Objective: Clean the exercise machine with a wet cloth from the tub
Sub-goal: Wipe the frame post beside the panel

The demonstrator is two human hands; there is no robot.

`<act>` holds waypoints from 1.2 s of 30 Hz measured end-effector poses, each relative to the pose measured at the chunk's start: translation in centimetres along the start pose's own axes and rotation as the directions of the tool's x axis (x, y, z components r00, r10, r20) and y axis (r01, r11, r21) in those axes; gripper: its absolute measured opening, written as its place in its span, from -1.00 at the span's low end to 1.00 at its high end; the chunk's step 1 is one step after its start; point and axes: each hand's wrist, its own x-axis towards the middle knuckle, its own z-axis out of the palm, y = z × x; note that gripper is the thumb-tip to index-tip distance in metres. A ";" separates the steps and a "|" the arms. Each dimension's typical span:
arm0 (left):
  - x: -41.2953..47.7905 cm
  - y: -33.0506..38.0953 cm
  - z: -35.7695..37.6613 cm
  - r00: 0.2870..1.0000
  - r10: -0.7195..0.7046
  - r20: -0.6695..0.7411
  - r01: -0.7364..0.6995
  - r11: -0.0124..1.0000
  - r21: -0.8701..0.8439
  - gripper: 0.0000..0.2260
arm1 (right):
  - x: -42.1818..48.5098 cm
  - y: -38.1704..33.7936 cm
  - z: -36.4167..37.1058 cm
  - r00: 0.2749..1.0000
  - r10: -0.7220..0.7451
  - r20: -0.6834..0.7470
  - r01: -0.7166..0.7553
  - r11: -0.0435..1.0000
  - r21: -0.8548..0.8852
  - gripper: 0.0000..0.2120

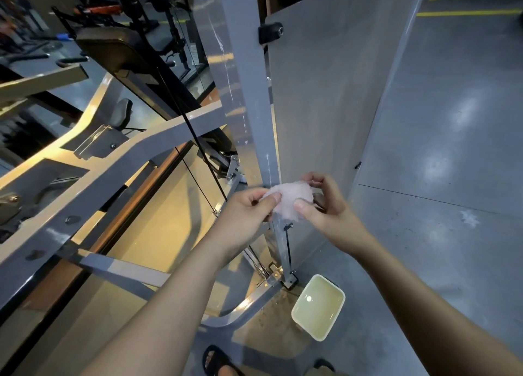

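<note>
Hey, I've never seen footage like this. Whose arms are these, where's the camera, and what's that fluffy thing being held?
This is one picture from a camera worn on a person's head, looking forward and down, so the two arms reaching in are the wearer's own. The left hand and right hand both pinch a small pale pink cloth, held in front of a grey upright post of the exercise machine. Down on the grey floor, near the machine's base, sits a pale tub with yellowish liquid in it. At the bottom edge you can see the person's foot in a dark sandal.
</note>
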 end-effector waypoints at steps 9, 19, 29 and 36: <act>1.3 2.4 -1.3 0.995 -0.028 -0.098 -0.001 0.959 -0.283 -0.88 | 3.3 -1.7 2.8 0.991 0.127 0.036 -0.129 0.864 0.486 -0.80; 1.5 6.2 -3.2 0.854 0.235 -0.464 -0.187 0.971 0.148 -0.87 | 8.7 -8.2 2.4 0.788 -0.526 -0.321 0.416 0.838 -0.352 -0.76; 2.5 6.9 -4.2 0.869 0.246 -0.428 -0.196 0.968 0.158 -0.63 | 12.1 -9.7 4.9 0.588 -0.783 -0.202 0.498 0.547 -0.673 -0.81; 4.5 7.2 -4.4 0.890 0.218 -0.401 -0.195 0.976 0.097 -0.38 | 12.2 -4.1 4.5 0.544 -0.839 -0.021 0.642 0.433 -0.632 -0.65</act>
